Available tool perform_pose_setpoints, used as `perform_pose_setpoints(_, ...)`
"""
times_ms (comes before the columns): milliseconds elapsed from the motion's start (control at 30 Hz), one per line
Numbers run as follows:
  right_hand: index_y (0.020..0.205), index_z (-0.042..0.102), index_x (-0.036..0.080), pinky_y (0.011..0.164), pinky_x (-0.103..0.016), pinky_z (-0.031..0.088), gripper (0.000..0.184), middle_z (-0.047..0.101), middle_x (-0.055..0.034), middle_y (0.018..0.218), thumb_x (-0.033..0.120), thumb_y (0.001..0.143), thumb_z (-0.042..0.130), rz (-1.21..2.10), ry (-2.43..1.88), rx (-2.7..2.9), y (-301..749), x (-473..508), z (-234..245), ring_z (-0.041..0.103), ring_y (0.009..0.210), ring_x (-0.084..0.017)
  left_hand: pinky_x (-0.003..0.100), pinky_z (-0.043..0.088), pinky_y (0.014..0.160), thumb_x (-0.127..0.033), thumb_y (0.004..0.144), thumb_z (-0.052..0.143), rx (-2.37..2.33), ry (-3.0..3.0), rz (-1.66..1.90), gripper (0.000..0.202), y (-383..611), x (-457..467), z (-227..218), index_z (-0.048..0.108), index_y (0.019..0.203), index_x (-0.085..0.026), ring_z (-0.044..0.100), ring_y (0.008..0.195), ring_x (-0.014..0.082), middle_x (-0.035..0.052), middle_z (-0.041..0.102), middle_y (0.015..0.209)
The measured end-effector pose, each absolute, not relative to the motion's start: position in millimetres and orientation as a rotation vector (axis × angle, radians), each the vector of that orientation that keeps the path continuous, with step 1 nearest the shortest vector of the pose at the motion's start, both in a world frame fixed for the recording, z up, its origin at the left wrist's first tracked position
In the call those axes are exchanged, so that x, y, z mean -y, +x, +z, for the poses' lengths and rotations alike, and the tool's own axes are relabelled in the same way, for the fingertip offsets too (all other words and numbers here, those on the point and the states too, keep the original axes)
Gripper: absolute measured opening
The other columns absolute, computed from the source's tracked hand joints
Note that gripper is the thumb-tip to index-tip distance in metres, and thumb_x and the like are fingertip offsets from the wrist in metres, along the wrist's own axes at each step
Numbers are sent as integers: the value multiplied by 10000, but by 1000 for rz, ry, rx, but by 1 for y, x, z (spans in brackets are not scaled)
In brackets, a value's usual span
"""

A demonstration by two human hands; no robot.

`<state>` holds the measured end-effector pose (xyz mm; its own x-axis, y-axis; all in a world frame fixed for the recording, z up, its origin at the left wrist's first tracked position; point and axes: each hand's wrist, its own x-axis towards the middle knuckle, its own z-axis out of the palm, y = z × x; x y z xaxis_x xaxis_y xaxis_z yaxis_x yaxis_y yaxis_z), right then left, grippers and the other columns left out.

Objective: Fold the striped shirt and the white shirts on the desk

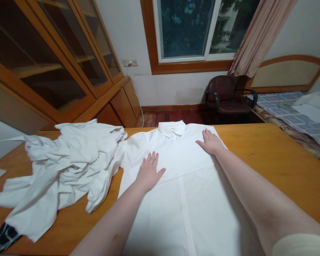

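A white collared shirt (173, 199) lies spread on the wooden table, its collar (171, 128) at the far edge. My left hand (149, 173) rests flat on the left chest of the shirt, fingers apart. Near the right shoulder, my right hand (211, 143) also lies flat on the cloth, thumb spread from the fingers. Neither hand grips anything. The shirt's left sleeve reaches toward a crumpled heap of white cloth (66, 163). The right sleeve is not visible, and the hem runs out of the bottom of the view.
The wooden table (266, 160) extends to both sides. A black patterned cloth (4, 239) sits at its lower left corner. Beyond stand a glass-door cabinet (66, 60), a brown armchair (224, 94) and a bed (285, 106). A white cord (135, 92) hangs from a wall socket.
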<state>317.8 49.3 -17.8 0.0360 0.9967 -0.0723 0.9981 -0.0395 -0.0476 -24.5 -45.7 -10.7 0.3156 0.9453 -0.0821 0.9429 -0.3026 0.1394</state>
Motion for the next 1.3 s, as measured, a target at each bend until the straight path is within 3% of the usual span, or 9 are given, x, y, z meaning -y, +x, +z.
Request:
perform_pose_setpoints(300, 1491, 191, 56, 1140, -455, 135, 882, 172, -145, 1551, 676, 864, 175, -109, 2370, -2009, 357, -53, -15, 163, 1420, -257, 447, 250, 1127, -455, 917, 386, -1841, 2438, 124, 615, -81, 68, -19, 324, 1453, -160, 259, 1400, 261, 86, 316, 1507)
perform_pose_setpoints(500, 1469, 237, 13, 1100, -565, -71, 718, 79, -199, 1551, 479, 924, 281, 285, 2366, -1989, 294, -34, 4, -3, 1433, -306, 457, 261, 1124, -448, 908, 402, -1867, 2487, 149, 617, -77, 69, -19, 343, 1444, -148, 269, 1396, 266, 104, 329, 1499)
perform_pose_setpoints(600, 1467, 262, 38, 1108, -564, -31, 757, 88, -203, 1548, 527, 898, 353, 102, 2047, -2416, 211, -3, 7, 49, 1431, -318, 459, 259, 1126, -447, 909, 398, -1873, 2479, 141, 614, -76, 68, -18, 345, 1443, -149, 271, 1395, 266, 104, 328, 1499)
perform_pose_setpoints(700, 1482, 250, 94, 1129, -503, 99, 759, 160, -154, 1547, 588, 906, 265, -328, 1551, -2802, 134, 31, 1, 150, 1423, -271, 470, 254, 1127, -456, 911, 395, -1862, 2479, 126, 621, -78, 67, -19, 345, 1443, -140, 256, 1399, 273, 117, 322, 1499)
perform_pose_setpoints(800, 1490, 251, 166, 1139, -490, 76, 700, 200, -82, 1547, 578, 926, 190, -473, 1454, -2888, 104, 49, -4, 139, 1429, -225, 471, 251, 1127, -420, 937, 345, -1814, 2479, 105, 586, -83, 66, -19, 335, 1446, -129, 240, 1405, 264, 121, 310, 1502)
perform_pose_setpoints(967, 1495, 240, 226, 1135, -482, 101, 687, 172, -55, 1557, 593, 913, 253, -418, 1725, -2669, 164, 35, -5, 132, 1429, -242, 440, 246, 1135, -309, 959, 275, -1756, 2443, 102, 527, -88, 67, -15, 306, 1459, -148, 236, 1408, 222, 94, 296, 1511)
perform_pose_setpoints(1167, 1495, 240, 225, 1115, -502, 151, 727, 191, -75, 1557, 637, 897, 203, -168, 2303, -2171, 266, 20, -16, 164, 1419, -272, 424, 232, 1142, -312, 948, 312, -1758, 2417, 122, 532, -87, 69, -14, 311, 1457, -161, 222, 1413, 214, 81, 292, 1516)
perform_pose_setpoints(1300, 1485, 265, 209, 1108, -485, 175, 733, 232, -95, 1545, 638, 896, 190, -100, 2406, -2095, 284, 22, -22, 193, 1409, -279, 418, 245, 1141, -322, 929, 374, -1748, 2367, 234, 515, -88, 67, -14, 377, 1424, -178, 267, 1399, 207, 74, 347, 1495)
